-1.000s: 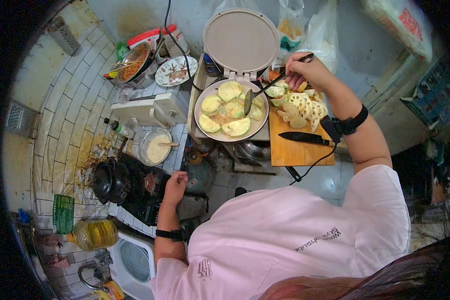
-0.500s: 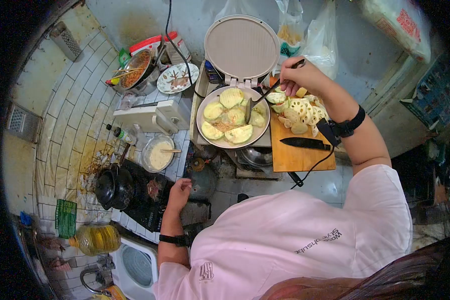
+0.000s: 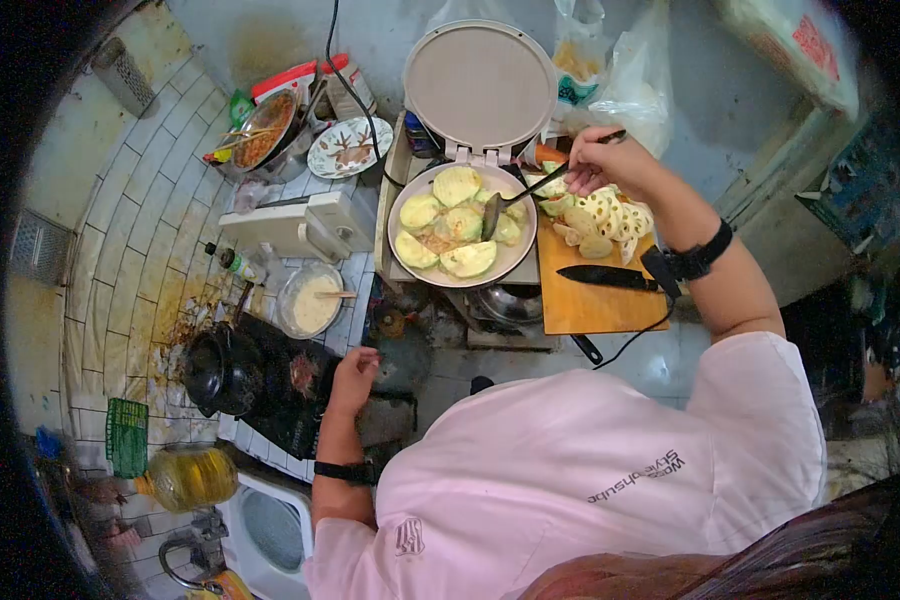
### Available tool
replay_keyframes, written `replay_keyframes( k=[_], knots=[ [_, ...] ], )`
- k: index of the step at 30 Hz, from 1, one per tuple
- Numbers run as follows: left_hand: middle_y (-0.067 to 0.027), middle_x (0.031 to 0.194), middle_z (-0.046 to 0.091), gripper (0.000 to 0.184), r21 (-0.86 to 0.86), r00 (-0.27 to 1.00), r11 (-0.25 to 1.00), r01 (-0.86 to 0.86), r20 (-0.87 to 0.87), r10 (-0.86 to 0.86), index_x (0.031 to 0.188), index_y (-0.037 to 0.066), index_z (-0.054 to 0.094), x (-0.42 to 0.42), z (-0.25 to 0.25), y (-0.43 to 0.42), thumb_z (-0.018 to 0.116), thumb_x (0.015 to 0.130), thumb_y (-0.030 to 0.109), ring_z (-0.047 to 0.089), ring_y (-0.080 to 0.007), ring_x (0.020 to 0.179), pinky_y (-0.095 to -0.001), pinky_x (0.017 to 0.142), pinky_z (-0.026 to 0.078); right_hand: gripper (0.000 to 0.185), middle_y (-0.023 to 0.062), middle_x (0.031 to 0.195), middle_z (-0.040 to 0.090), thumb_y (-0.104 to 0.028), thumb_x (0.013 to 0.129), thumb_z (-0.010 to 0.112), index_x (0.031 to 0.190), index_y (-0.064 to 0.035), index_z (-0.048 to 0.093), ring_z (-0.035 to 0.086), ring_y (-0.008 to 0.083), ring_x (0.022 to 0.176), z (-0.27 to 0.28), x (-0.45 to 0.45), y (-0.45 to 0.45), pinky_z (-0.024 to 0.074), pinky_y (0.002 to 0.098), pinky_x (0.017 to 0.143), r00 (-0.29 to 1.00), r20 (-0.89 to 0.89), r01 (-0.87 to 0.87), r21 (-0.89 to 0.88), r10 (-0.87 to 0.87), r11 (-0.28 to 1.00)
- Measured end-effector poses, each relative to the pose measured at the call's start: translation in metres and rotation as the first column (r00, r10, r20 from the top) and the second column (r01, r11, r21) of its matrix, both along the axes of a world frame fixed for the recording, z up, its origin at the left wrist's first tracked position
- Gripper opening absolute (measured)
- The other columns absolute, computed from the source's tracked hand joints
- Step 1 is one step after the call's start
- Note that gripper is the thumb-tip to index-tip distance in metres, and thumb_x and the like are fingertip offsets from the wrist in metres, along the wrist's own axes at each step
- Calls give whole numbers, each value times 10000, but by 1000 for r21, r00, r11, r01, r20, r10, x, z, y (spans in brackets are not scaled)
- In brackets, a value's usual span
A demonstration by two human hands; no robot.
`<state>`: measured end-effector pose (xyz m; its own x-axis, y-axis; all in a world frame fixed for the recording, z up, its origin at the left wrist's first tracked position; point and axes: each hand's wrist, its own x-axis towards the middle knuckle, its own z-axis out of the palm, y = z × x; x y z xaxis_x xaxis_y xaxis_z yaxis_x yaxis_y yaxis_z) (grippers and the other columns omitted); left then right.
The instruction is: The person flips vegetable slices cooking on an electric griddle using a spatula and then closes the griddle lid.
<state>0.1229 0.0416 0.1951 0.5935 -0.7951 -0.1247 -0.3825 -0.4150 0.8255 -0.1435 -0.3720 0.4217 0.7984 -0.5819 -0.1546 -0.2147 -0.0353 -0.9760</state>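
My right hand (image 3: 608, 165) is closed round the dark handle of a spatula (image 3: 492, 212), whose blade dips among the food in the electric griddle pan. Pale green battered slices (image 3: 468, 259) lie in several pieces on the round griddle (image 3: 406, 184), its ridged lid (image 3: 481, 85) standing raised behind. Beside the griddle, a wooden cutting board (image 3: 595, 310) carries lotus root slices (image 3: 610, 222) and a black knife (image 3: 610, 277). Low at the left, my left hand (image 3: 354, 380) hangs beside the stove with its fingers curled in, nothing showing in them.
A bowl of batter (image 3: 313, 305) with a wooden stick stands on the tiled counter. Left of my left hand are a black pot (image 3: 220, 370) and an oil jug (image 3: 195, 478). A patterned plate (image 3: 350, 148) and a pan of red food (image 3: 267, 140) stand behind; a cord hangs nearby.
The spatula blade has shifted slightly left and up among the slices. My right hand has moved a little down and right; the whole view has shifted slightly.
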Motion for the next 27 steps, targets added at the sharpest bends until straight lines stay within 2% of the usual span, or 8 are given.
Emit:
replay_keyframes(
  k=[2, 6, 8, 9, 11, 20, 22, 27],
  knots=[
    [-95, 866, 633, 196, -6, 1000, 1000, 17, 5, -17, 1009, -4, 566, 5, -5, 2, 578, 820, 44, 585, -157, 796, -279, 729, 461, 146, 116, 749, 635, -164, 801, 573, 802, -18, 568, 656, 187, 701, 9, -9, 12, 531, 251, 550, 996, 21, -86, -20, 86, 996],
    [-91, 864, 631, 196, -40, 1000, 999, 28, 14, -27, 1010, -9, 562, 16, -12, 4, 578, 820, 39, 581, -150, 793, -277, 726, 461, 210, 131, 721, 632, -216, 828, 606, 819, -8, 582, 652, 197, 625, 28, -11, 29, 524, 266, 517, 985, 87, -135, -160, 150, 978],
    [-85, 870, 627, 196, -42, 999, 998, 37, 29, -36, 1012, -14, 558, 16, -9, 0, 577, 824, 39, 578, -147, 786, -276, 725, 459, 265, 91, 693, 624, -261, 837, 614, 836, 4, 602, 623, 150, 576, 37, -7, 32, 503, 249, 500, 989, 79, -91, -334, 124, 938],
    [-85, 870, 627, 196, -38, 999, 999, 39, 30, -38, 1012, -14, 558, 15, -7, -1, 577, 824, 39, 578, -147, 786, -276, 725, 459, 265, 91, 693, 624, -261, 837, 614, 836, 4, 602, 623, 150, 576, 37, -3, 35, 503, 249, 500, 989, 81, -88, -330, 122, 940],
    [-79, 875, 620, 198, -84, 998, 995, 57, 29, -55, 1016, -12, 557, 12, -2, -2, 579, 824, 32, 570, -143, 783, -273, 723, 457, 304, 50, 654, 607, -289, 847, 608, 857, 14, 623, 571, 107, 520, 38, 6, 41, 474, 231, 482, 998, 61, 11, -489, 21, 872],
    [-55, 874, 606, 196, -71, 1000, 997, 14, 13, -13, 1017, 2, 556, 11, -2, 10, 575, 823, 25, 547, -130, 783, -260, 722, 445, 205, 13, 634, 571, -214, 876, 579, 912, -18, 629, 524, 64, 516, 35, 35, 61, 440, 208, 475, 982, 70, -113, -518, 174, 848],
    [-52, 867, 602, 196, -78, 1000, 997, 4, 13, -3, 1017, 6, 558, 11, -4, 15, 575, 823, 28, 545, -128, 784, -263, 722, 445, 293, 15, 595, 569, -314, 864, 595, 868, -24, 638, 539, 73, 496, 36, 38, 59, 457, 221, 474, 979, 12, -165, -535, 203, 828],
    [-47, 858, 595, 198, -30, 999, 999, -31, -30, 31, 1017, 11, 562, 9, -5, 23, 577, 821, 35, 541, -122, 782, -270, 723, 446, 320, 11, 606, 581, -343, 859, 591, 856, -26, 639, 546, 81, 506, 34, 46, 58, 461, 243, 485, 959, -92, -270, -571, 266, 775]
  ],
)
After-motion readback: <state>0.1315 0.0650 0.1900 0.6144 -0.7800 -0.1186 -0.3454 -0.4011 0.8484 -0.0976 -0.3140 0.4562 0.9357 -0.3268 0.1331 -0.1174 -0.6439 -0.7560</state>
